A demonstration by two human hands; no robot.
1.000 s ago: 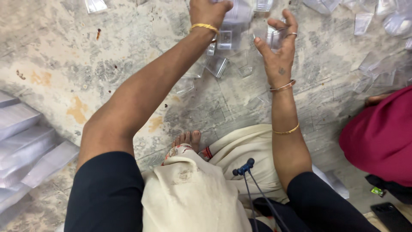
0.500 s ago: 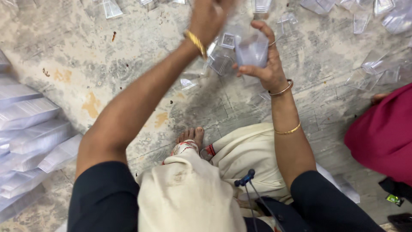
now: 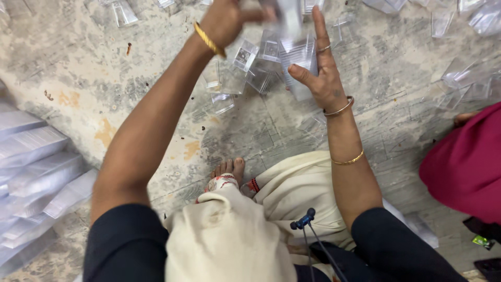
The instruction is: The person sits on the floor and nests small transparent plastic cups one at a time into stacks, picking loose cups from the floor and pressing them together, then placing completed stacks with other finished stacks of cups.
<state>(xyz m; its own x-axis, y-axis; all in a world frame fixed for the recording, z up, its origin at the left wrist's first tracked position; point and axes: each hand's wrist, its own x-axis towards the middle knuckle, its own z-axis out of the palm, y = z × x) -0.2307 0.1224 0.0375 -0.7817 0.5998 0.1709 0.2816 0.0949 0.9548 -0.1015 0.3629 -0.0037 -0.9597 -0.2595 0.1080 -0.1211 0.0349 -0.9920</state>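
Note:
I sit on a worn concrete floor and reach forward with both arms. My left hand, with a gold bangle at the wrist, is closed on a blurred clear plastic packet held up near the top edge. My right hand stands just right of it, fingers straight and thumb spread, its palm beside another clear packet. Whether that packet touches the palm I cannot tell. Below both hands lies a loose heap of small clear packets.
Stacks of long clear packets lie at the left edge. More clear packets are scattered at the upper right. A person in a magenta garment sits at the right. My bare foot and cream-clad knee are below.
My left hand has lifted a clear packet up and away from my right hand. The right hand's fingers have straightened and opened. The view has drifted slightly.

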